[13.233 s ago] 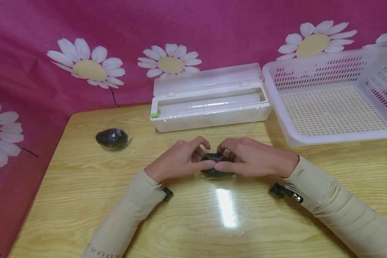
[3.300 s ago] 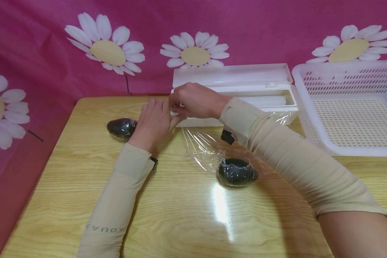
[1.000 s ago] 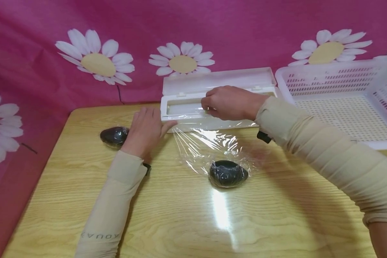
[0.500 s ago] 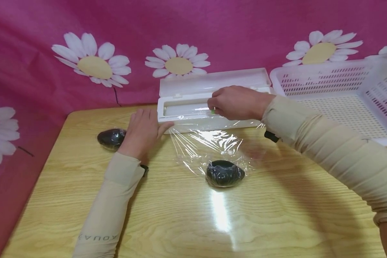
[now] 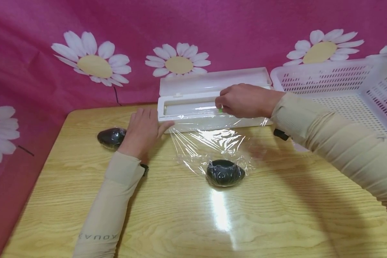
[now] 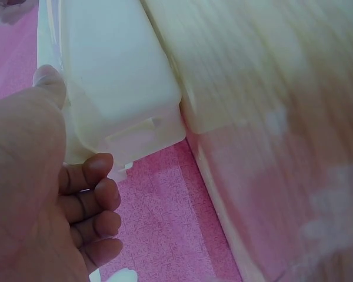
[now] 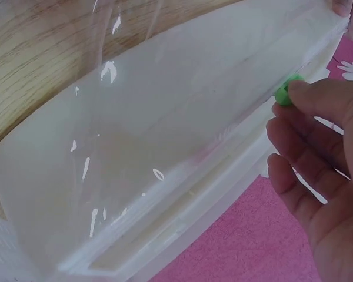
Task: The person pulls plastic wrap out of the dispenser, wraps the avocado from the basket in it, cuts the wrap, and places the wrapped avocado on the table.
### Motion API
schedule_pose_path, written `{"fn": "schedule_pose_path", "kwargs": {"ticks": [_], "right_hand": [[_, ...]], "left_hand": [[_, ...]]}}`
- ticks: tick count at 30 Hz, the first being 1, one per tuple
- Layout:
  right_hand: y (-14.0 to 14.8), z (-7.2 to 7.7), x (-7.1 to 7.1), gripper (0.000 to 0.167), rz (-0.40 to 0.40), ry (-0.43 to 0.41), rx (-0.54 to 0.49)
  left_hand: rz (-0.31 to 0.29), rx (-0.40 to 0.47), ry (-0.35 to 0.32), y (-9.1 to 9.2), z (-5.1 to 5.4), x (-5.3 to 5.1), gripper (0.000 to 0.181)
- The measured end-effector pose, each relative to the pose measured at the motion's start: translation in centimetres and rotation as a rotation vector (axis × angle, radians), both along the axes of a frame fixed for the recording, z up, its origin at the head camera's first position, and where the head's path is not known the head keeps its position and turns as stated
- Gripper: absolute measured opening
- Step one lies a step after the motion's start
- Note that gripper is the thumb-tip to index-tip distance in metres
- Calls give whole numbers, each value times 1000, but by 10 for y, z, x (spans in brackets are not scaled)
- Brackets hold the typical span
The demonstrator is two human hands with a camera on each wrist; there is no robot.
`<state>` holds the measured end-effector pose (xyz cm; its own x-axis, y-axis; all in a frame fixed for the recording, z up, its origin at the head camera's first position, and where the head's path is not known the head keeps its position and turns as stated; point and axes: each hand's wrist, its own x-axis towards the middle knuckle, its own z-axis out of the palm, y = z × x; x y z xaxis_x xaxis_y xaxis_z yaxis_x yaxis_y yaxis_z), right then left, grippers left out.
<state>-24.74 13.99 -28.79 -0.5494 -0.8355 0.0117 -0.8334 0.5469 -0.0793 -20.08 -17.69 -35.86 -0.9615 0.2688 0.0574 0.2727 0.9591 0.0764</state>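
A white cling film dispenser (image 5: 193,124) lies at the table's back with its lid up. My left hand (image 5: 142,132) holds its left end, thumb on the front edge, fingers at the end wall. Between right thumb and index finger my right hand (image 5: 246,101) pinches the green slide cutter (image 7: 287,89) on the dispenser's front rail. A sheet of clear cling film (image 5: 209,141) runs from the rail to a dark, egg-shaped item (image 5: 225,173), which is wrapped in film on the table. A second wrapped dark item (image 5: 110,137) lies left of my left hand, partly covered by it.
A white perforated plastic basket (image 5: 332,91) stands at the back right, partly behind my right sleeve. Behind the wooden table (image 5: 167,215) hangs a pink cloth (image 5: 232,32) with daisies.
Both hands were on the middle item much earlier, then at the dispenser's left end. Since then my right hand has slid the cutter rightward along the rail. My left hand stays at that end.
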Motion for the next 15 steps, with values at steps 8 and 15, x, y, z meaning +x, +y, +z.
{"fn": "schedule_pose_path", "kwargs": {"ticks": [8,15], "right_hand": [[13,6,1,13,-57,-20,57],[23,10,3,10,-85,-23,85]], "left_hand": [[0,-16,7,2,1,0,63],[-2,-4,16,0,-1,0,62]]}}
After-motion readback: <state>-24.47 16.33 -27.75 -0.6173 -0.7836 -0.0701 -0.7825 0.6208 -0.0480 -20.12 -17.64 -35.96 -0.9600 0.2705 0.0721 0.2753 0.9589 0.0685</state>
